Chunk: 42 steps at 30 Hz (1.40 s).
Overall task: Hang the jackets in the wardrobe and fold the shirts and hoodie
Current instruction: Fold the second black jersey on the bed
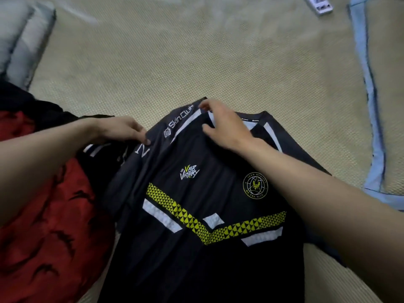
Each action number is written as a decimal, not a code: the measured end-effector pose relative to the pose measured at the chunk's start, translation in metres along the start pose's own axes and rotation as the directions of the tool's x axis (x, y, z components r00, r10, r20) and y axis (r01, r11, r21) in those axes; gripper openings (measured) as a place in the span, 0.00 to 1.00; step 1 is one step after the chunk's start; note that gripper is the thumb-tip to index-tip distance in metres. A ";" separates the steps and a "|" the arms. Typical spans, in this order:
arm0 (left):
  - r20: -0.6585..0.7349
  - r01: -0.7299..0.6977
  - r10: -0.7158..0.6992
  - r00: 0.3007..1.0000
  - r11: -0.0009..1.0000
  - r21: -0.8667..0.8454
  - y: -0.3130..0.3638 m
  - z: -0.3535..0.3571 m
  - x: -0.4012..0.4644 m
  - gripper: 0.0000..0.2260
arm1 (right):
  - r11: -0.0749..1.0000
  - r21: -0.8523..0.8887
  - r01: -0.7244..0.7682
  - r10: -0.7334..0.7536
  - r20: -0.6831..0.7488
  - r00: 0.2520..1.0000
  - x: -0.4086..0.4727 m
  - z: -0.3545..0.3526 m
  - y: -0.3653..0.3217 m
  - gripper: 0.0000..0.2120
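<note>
Your left hand [122, 130] and right hand [220, 125] pinch the limp, slippery black polyester jersey with yellow chevron [196, 204] at its shoulders, twelve o'clock; hold the seams.

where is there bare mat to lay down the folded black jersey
The woven beige mat lies bare beyond the black jersey, between the grey pillows and the blue-edged mat. It is crowded on the left, where the red garment lies piled against the jersey.
</note>
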<state>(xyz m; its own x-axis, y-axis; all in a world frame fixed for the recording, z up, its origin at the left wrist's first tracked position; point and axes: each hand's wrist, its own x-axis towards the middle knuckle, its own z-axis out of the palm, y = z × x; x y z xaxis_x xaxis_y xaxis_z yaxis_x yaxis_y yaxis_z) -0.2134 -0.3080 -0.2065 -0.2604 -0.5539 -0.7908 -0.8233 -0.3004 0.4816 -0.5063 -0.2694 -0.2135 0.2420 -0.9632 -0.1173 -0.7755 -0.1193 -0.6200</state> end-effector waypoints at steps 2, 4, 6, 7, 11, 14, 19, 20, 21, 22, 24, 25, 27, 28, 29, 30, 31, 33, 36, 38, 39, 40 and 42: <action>-0.074 -0.070 0.057 0.996 0.979 -0.190 -0.002 0.002 -0.005 0.11 | 0.994 -0.031 0.101 -0.098 0.083 0.992 0.010 0.019 -0.037 0.26; -0.170 -0.152 0.093 0.981 0.913 -0.378 -0.003 0.000 -0.010 0.12 | 0.981 -0.092 0.170 -0.155 0.152 0.976 0.025 0.031 -0.070 0.30; -0.222 -0.202 0.100 0.970 0.839 -0.505 -0.008 -0.004 -0.016 0.11 | 0.959 -0.168 0.229 -0.190 0.219 0.957 0.041 0.037 -0.094 0.30; -0.212 -0.193 0.094 0.973 0.834 -0.516 -0.011 -0.006 -0.022 0.10 | 0.944 -0.218 0.246 -0.188 0.257 0.948 0.049 0.039 -0.105 0.27; -0.031 -0.099 0.094 0.995 0.964 -0.246 -0.033 0.000 -0.048 0.08 | 0.888 -0.405 0.218 -0.055 0.377 0.925 0.068 0.049 -0.125 0.13; 0.001 -0.079 0.079 0.997 0.994 -0.072 -0.048 -0.001 -0.058 0.05 | 0.936 -0.334 0.111 0.017 0.358 0.933 0.078 0.056 -0.123 0.07; -0.224 -0.130 0.037 0.974 0.900 -0.416 -0.075 -0.031 -0.083 0.05 | 0.990 -0.142 -0.014 0.049 0.241 0.969 0.089 0.064 -0.121 0.04; -0.291 -0.140 0.008 0.957 0.890 -0.434 -0.083 -0.038 -0.088 0.07 | 0.992 -0.123 -0.015 0.042 0.220 0.975 0.090 0.066 -0.122 0.04; -0.381 -0.141 -0.014 0.924 0.915 -0.377 -0.091 -0.044 -0.091 0.09 | 0.994 -0.111 -0.010 0.032 0.201 0.979 0.091 0.070 -0.124 0.04; -0.478 -0.135 -0.022 0.878 0.947 -0.292 -0.099 -0.050 -0.093 0.10 | 0.995 -0.101 -0.007 0.025 0.183 0.983 0.092 0.073 -0.127 0.05; -0.608 -0.136 -0.016 0.794 0.970 -0.203 -0.109 -0.057 -0.100 0.11 | 0.994 -0.108 -0.002 0.018 0.151 0.988 0.092 0.080 -0.134 0.09; -0.635 -0.149 -0.016 0.773 0.967 -0.206 -0.112 -0.058 -0.104 0.12 | 0.992 -0.124 0.010 0.006 0.131 0.991 0.091 0.083 -0.139 0.11; -0.623 -0.150 -0.049 0.781 0.953 -0.264 -0.117 -0.060 -0.109 0.17 | 0.987 -0.149 0.063 -0.050 0.086 0.995 0.083 0.087 -0.149 0.16; -0.574 -0.140 -0.070 0.816 0.939 -0.314 -0.118 -0.060 -0.113 0.20 | 0.983 -0.151 0.100 -0.092 0.060 0.994 0.077 0.088 -0.154 0.17; -0.492 -0.108 -0.094 0.865 0.924 -0.367 -0.119 -0.058 -0.117 0.24 | 0.983 -0.136 0.127 -0.123 0.035 0.992 0.069 0.089 -0.159 0.17; -0.401 -0.061 -0.114 0.909 0.915 -0.399 -0.119 -0.056 -0.121 0.29 | 0.985 -0.097 0.144 -0.143 0.010 0.990 0.060 0.091 -0.164 0.15; -0.326 -0.014 -0.131 0.936 0.913 -0.408 -0.119 -0.055 -0.123 0.33 | 0.991 -0.034 0.129 -0.129 0.000 0.992 0.050 0.093 -0.169 0.12; -0.254 -0.005 -0.126 0.959 0.888 -0.461 -0.112 -0.054 -0.126 0.25 | 0.990 0.135 0.035 -0.043 0.053 0.998 0.027 0.097 -0.180 0.10; -0.196 -0.081 -0.048 0.979 0.796 -0.600 -0.072 -0.051 -0.136 0.05 | 0.889 0.424 -0.175 0.070 0.252 0.965 -0.011 0.104 -0.197 0.24; -0.112 -0.104 0.041 0.993 0.750 -0.653 -0.035 -0.043 -0.141 0.07 | 0.725 0.618 -0.303 0.093 0.348 0.933 -0.032 0.104 -0.207 0.42; -0.071 -0.108 0.082 0.994 0.747 -0.656 -0.016 -0.035 -0.140 0.07 | 0.644 0.693 -0.323 0.118 0.327 0.938 -0.040 0.102 -0.208 0.47; -0.031 -0.110 0.117 0.993 0.763 -0.637 0.004 -0.027 -0.139 0.07 | 0.564 0.763 -0.316 0.157 0.276 0.948 -0.048 0.096 -0.208 0.48; 0.047 -0.127 0.184 0.982 0.819 -0.559 0.044 -0.008 -0.132 0.06 | 0.416 0.870 -0.265 0.291 0.149 0.945 -0.063 0.077 -0.196 0.39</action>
<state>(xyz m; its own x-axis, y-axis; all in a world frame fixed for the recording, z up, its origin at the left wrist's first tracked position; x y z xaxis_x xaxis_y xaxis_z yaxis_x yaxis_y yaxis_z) -0.2110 -0.2538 -0.0781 -0.4307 -0.5625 -0.7057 -0.3596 -0.6103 0.7059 -0.3245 -0.1672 -0.1439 0.0900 -0.9091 -0.4067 0.1206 0.4153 -0.9017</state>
